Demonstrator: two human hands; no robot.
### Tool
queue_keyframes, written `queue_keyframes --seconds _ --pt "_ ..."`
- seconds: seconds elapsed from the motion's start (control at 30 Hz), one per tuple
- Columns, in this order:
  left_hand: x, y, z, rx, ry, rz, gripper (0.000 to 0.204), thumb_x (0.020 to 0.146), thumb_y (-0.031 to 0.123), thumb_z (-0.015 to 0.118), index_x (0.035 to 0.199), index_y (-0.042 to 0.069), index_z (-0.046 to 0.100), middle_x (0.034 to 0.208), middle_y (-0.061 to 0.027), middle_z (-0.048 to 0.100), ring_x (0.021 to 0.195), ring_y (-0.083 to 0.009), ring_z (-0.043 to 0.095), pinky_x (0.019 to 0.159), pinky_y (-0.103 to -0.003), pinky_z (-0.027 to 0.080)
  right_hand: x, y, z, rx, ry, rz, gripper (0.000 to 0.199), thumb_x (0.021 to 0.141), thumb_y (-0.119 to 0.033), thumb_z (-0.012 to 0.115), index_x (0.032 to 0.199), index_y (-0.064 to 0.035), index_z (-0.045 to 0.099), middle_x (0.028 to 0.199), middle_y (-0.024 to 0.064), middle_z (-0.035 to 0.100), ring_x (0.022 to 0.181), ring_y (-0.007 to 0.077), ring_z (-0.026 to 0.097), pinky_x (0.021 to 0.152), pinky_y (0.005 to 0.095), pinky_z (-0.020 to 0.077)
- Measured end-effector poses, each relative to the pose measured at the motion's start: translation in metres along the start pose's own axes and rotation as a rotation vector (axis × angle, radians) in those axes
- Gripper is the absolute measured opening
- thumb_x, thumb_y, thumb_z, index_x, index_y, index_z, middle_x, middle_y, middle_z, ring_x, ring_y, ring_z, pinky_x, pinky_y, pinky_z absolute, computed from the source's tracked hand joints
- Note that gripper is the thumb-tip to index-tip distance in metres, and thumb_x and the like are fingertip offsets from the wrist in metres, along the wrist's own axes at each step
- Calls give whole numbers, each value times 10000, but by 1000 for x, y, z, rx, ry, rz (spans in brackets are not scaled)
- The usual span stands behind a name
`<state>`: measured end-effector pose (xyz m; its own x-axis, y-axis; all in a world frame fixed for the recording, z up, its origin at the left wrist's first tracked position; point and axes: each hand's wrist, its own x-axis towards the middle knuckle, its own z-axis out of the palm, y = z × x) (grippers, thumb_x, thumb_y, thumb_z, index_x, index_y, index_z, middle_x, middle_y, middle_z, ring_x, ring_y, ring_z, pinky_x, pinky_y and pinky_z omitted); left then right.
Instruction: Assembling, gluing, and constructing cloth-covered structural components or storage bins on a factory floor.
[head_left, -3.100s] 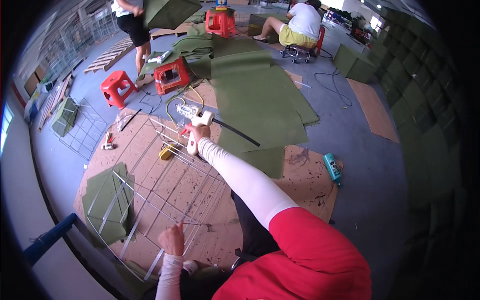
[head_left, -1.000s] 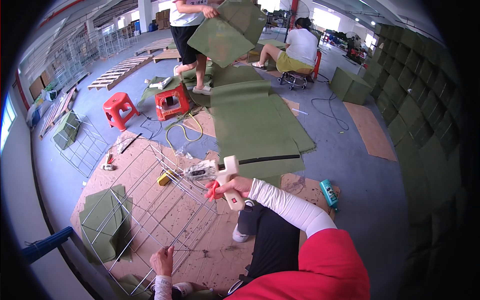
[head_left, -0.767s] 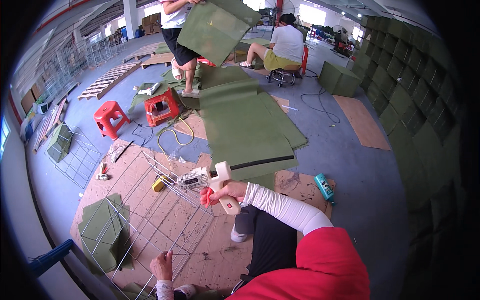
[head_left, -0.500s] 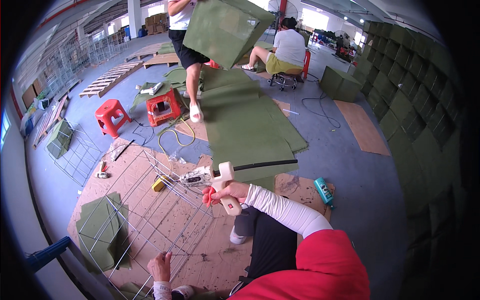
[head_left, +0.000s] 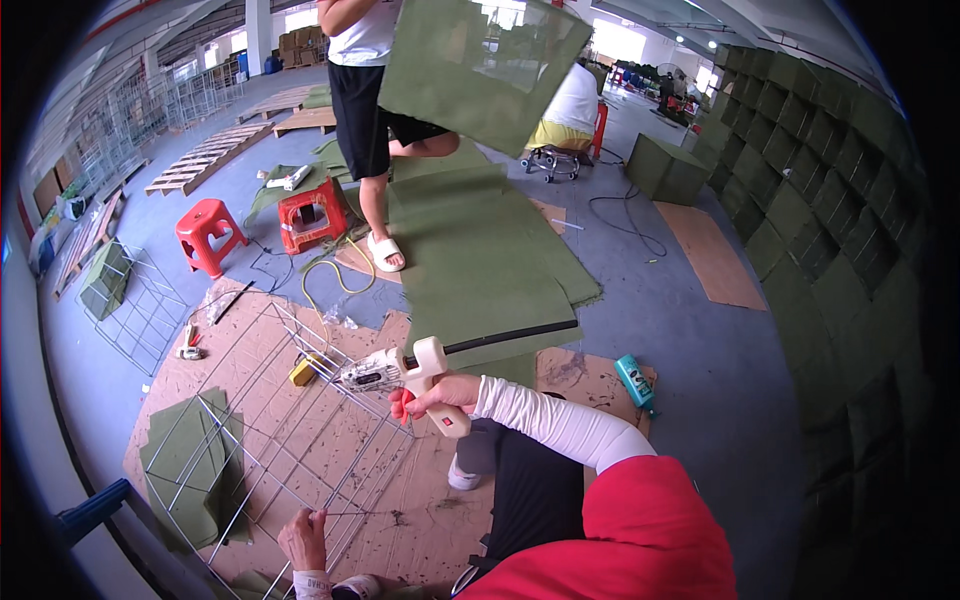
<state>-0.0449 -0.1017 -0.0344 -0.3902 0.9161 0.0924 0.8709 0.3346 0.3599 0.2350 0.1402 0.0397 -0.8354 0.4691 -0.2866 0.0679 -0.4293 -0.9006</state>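
My right hand (head_left: 440,397) is closed around the handle of a cream glue gun (head_left: 425,362), with fingers at its red trigger. A long black glue stick (head_left: 510,335) sticks out of the gun's back end. The gun's nozzle end points left, above or near the rods of a wire frame (head_left: 318,350); whether it touches cannot be made out. My left hand (head_left: 303,540) grips the frame's near side, thumb and fingers closed on a rod. Beneath the frame lie dark green sheets (head_left: 195,465) on brown cardboard (head_left: 440,530).
A person (head_left: 362,110) carries a green box (head_left: 470,90) ahead, beside green sheeting (head_left: 450,230). Another sits on a wheeled stool (head_left: 552,162). Red stools (head_left: 208,238), a yellow cable (head_left: 322,270), a second glue gun (head_left: 189,343) and a teal bottle (head_left: 633,383) are around. Green boxes (head_left: 800,150) stack at right.
The glue gun has dropped slightly toward the wire frame. The person ahead has stepped, and the green box has turned and shifted right. My left hand keeps its hold. The view has shifted slightly.
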Motion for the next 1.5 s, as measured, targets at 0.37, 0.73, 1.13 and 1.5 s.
queue_keyframes --seconds 0.37,0.73,1.13,1.5 --pt "-3 0 14 32 -30 62 275 779 313 574 725 43 575 634 -126 557 608 -305 549 555 -405 397 3 2 6 6 -14 33 319 761 -37 572 1067 -9 484 961 90 582 886 137 553 763 251 434" --pt "-2 2 16 46 -15 97 254 791 282 560 751 33 587 648 -138 565 614 -320 547 568 -412 399 5 5 5 72 -12 9 293 739 -3 566 1020 16 485 930 106 565 834 161 564 710 258 450" --pt "-2 8 7 227 -99 165 327 867 412 427 922 172 642 592 -158 582 529 -307 571 465 -411 421 2 3 6 -20 20 3 240 739 -28 605 962 0 521 861 81 594 783 141 581 633 230 460" --pt "-1 10 4 201 -171 79 391 866 441 399 897 141 647 630 -170 587 543 -315 566 494 -416 420 0 6 5 -143 30 -7 234 768 -213 632 909 -50 541 850 44 591 756 132 571 643 272 474"
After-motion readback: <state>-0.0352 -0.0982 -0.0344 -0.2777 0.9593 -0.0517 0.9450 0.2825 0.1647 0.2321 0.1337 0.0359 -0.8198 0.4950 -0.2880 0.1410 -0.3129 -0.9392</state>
